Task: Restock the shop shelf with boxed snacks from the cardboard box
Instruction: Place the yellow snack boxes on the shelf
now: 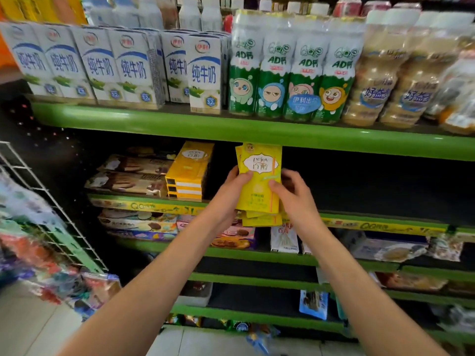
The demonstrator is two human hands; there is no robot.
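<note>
Between both hands, just under the lip of the green upper shelf (257,134), a small stack of yellow snack boxes (259,181) stands upright at the mouth of the middle shelf (372,223). The left hand (228,194) and right hand (295,196) each have their fingers curled round a side of the stack, thumbs on its front. To do this well, keep the boxes squared together, clear the shelf lip, and slide them into the dark gap to the right of the lying yellow boxes (187,173) already stocked. Above, milk cartons (128,68) and bottle packs (290,73) fill their shelf; the cardboard box is out of view.
</note>
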